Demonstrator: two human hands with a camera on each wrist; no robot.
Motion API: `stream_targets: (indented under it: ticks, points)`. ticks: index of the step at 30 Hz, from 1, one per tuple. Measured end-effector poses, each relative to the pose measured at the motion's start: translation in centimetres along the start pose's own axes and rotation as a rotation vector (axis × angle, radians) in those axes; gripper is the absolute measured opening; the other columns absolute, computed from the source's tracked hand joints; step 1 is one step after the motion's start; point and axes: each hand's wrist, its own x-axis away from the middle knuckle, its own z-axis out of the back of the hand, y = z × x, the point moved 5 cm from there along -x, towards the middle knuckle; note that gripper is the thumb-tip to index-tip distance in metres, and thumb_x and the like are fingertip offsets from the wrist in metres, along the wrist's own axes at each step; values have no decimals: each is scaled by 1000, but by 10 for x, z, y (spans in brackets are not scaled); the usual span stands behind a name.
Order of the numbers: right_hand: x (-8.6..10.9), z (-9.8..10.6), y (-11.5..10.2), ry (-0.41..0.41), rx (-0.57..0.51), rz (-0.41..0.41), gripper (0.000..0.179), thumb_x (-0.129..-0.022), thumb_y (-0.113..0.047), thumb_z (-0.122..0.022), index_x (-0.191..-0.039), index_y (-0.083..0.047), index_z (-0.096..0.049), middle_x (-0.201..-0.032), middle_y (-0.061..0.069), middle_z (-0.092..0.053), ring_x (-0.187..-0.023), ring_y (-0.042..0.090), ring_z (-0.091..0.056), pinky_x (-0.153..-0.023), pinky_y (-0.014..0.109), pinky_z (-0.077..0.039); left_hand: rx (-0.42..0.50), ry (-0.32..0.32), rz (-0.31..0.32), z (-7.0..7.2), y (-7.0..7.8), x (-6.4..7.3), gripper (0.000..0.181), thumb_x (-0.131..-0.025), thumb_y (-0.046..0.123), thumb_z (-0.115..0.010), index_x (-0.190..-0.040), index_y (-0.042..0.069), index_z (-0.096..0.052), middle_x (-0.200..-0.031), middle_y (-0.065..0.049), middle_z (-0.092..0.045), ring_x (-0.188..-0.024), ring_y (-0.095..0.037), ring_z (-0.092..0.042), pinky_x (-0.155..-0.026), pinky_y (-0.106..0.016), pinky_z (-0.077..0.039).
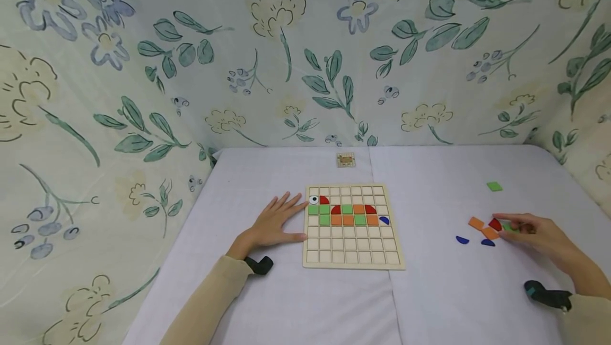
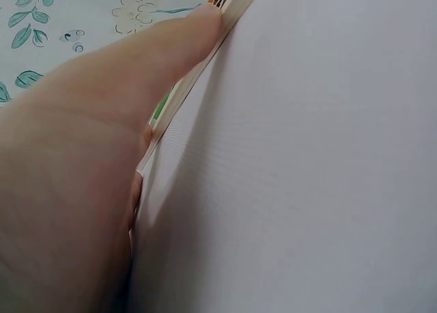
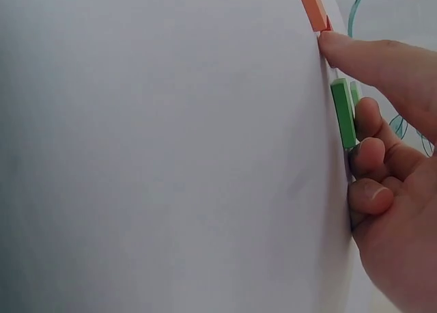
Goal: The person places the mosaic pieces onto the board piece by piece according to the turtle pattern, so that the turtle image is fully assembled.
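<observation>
While left fingers (image 1: 290,238) spread against board (image 1: 352,257) | right fingers (image 1: 520,219) pinch red piece (image 1: 495,224) at their tips

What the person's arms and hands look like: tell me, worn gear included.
The left sleeve and right sleeve are plain beige, ending near the wrists. There, a left black device and right black device show rounded ends. The left hand and right hand wear no gloves.

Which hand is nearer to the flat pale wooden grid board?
The left hand, touching the left edge of the wooden grid board; the right hand is away to its right, among loose coloured pieces.
</observation>
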Motion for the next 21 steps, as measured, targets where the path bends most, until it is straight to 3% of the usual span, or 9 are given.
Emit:
stream_targets:
  ticks: [11,21]
  points:
    - [-1,0,-3,-47,51,-42,57,-91,-28,-75,-132,7,-57,-95,8,-44,-81,16,-35,-58,29,-30,16,3,-13,0,1,2,94,-83,82,-49,-160,37,-19,-167,5,-9,-152,-23,3,-121,-48,2]
    - [-3,1,-7,-76,73,-12,49,-94,-25,-71,-135,-1,-59,-97,8,-42,-84,19,-34,-61,30,-29,17,3,-9,3,2,1,94,-83,82,-49,-160,37,-19,-167,5,-9,-152,-23,3,-121,-48,2]
